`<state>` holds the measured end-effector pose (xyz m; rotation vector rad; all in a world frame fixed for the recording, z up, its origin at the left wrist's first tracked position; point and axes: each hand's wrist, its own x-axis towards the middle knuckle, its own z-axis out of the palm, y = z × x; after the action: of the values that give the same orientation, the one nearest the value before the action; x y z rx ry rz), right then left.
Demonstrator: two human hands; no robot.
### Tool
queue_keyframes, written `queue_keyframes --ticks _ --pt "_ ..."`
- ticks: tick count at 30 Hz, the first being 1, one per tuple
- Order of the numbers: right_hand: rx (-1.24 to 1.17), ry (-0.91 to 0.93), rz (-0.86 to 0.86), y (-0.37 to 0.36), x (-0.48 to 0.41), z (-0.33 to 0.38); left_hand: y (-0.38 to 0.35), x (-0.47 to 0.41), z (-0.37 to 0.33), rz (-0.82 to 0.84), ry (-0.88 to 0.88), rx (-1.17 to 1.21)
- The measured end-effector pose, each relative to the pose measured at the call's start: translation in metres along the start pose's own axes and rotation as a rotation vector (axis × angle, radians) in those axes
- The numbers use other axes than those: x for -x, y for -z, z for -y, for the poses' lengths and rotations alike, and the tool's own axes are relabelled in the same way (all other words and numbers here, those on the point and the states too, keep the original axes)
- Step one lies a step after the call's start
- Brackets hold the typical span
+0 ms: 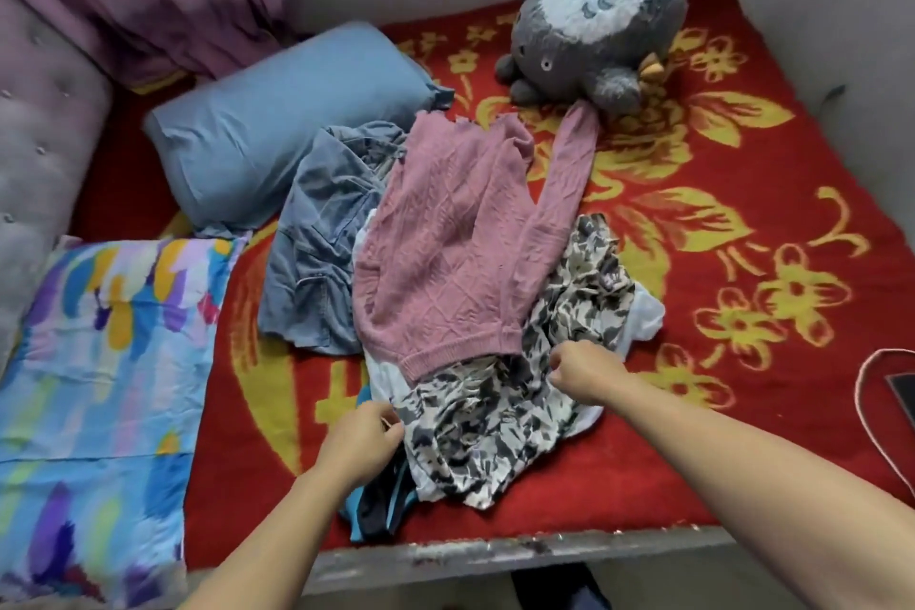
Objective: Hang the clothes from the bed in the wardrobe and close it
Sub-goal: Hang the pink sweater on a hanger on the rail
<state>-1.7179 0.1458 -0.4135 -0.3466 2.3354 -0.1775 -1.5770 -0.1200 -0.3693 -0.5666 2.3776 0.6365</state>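
A pile of clothes lies on the red flowered blanket (718, 436) of the bed. On top is a pink knit sweater (445, 253), one sleeve stretched toward the plush toy. Under it lies a black-and-cream patterned garment (495, 426), with a blue denim piece (317, 243) to the left and a teal and dark garment (376, 510) at the front edge. My left hand (359, 441) pinches the patterned garment's left edge. My right hand (579, 374) grips the same garment just below the sweater's hem. No wardrobe is in view.
A blue pillow (277, 129) and a colourful pillow (99, 372) lie at the left beside a grey tufted headboard (34, 154). A grey plush toy (604, 15) sits at the back. The bed's grey front edge (495, 555) runs below. A dark device with a pink cable (871, 391) lies at the right.
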Motion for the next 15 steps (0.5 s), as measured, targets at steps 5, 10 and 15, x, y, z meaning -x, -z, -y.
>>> queue_keyframes --ticks 5,10,15 --pt "0.12 0.135 -0.087 -0.025 -0.087 0.023 -0.035 -0.063 0.0 0.004 0.024 0.076" --pt "0.234 0.236 -0.13 -0.074 -0.161 0.026 -0.074 -0.136 0.016 -0.02 0.015 -0.001" --pt "-0.038 0.096 -0.288 -0.084 -0.178 0.008 -0.098 -0.195 0.009 -0.077 -0.101 -0.117"
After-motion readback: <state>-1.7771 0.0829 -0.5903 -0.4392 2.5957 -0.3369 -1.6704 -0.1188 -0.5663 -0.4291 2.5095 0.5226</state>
